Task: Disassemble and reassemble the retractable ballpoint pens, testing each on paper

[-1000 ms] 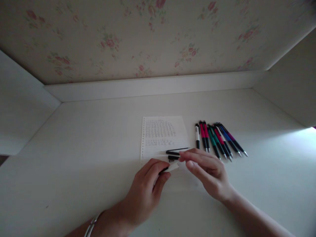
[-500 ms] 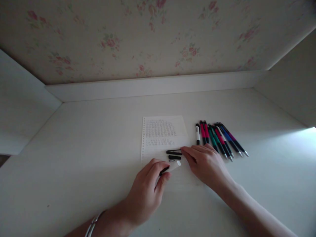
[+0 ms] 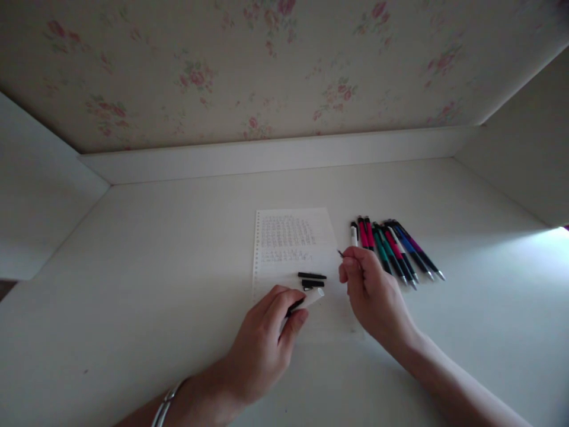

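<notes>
My left hand (image 3: 271,332) is closed around a pen barrel (image 3: 313,298), white with a black section, its open end pointing up to the right. In my right hand (image 3: 371,281), the fingers pinch a thin dark pen refill (image 3: 340,254); one tip sticks out, and most of it is hidden by the fingers. Between the hands, on a lined sheet of paper (image 3: 284,267) with handwriting, lie a slim black pen part (image 3: 312,276) and a black pen cap (image 3: 312,283), just above the barrel. A small piece beside the cap is too small to make out.
Right of the paper lies a row of pens (image 3: 402,252) in red, green, white, blue and purple with black grips, close behind my right hand. The white desk (image 3: 178,249) ends at a white ledge (image 3: 275,155) below floral wallpaper, with side panels left and right.
My right hand has picked the thin refill up off the paper and raised it slightly to the right. My left hand still holds the barrel in nearly the same place.
</notes>
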